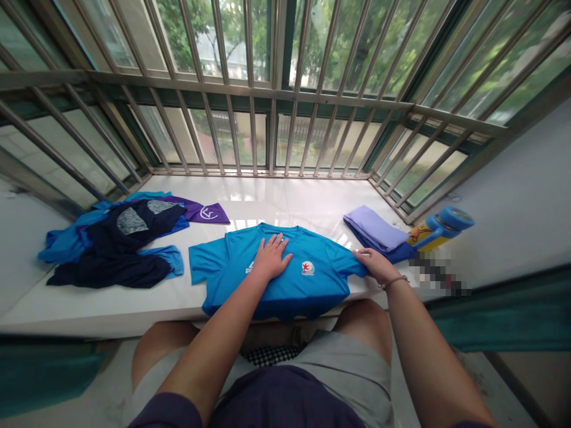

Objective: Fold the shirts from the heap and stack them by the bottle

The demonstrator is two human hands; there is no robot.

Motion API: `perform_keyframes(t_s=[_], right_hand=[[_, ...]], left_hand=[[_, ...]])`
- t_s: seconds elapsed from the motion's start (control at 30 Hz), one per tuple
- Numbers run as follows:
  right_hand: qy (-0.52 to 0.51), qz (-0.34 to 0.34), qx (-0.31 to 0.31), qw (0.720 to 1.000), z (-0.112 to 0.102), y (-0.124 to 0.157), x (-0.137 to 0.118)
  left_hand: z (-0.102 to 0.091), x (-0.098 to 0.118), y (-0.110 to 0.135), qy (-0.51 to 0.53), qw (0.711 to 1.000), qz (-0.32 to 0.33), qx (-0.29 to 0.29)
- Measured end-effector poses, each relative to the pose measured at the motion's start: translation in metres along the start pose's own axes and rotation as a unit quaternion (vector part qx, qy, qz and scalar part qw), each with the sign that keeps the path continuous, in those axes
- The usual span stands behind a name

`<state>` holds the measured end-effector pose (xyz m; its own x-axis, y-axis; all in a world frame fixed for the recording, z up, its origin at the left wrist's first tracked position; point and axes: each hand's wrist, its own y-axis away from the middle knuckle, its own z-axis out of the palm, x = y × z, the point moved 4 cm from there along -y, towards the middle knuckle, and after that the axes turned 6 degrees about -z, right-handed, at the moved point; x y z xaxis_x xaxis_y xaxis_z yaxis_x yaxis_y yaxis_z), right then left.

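Note:
A bright blue T-shirt (312, 279) lies spread face-up on the white window ledge (267, 196), its lower hem hanging over the front edge. My left hand (270, 257) rests flat on the chest of the shirt, fingers spread. My right hand (377, 265) has its fingers closed on the end of the shirt's right sleeve, close to a folded lilac and dark blue garment (375, 230).
A heap of dark navy, blue and purple clothes (120, 241) lies at the ledge's left. A blue and yellow bottle (439, 229) lies on its side at the right. Metal window bars (276, 101) enclose the ledge at the back and both sides. My knees sit below the ledge.

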<state>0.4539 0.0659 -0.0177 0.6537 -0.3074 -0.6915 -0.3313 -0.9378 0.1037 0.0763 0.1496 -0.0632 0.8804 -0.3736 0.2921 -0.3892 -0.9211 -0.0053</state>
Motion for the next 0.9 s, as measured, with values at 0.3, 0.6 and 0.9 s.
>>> perform_keyframes(t_s=[0.3,0.6,0.9], right_hand=[[0.069,-0.034,0.090,0.993,-0.017,0.024,-0.042],[0.123,-0.389,-0.224,0.885,0.079,0.155,-0.153],[0.239,-0.246,-0.076,0.936,0.049,0.110,-0.064]], left_hand=[[-0.001,0.001,0.000,0.002,1.000,-0.003,0.002],[-0.001,0.001,0.001,-0.002,1.000,-0.002,0.001],[0.000,0.001,0.000,-0.004,1.000,-0.005,0.004]])
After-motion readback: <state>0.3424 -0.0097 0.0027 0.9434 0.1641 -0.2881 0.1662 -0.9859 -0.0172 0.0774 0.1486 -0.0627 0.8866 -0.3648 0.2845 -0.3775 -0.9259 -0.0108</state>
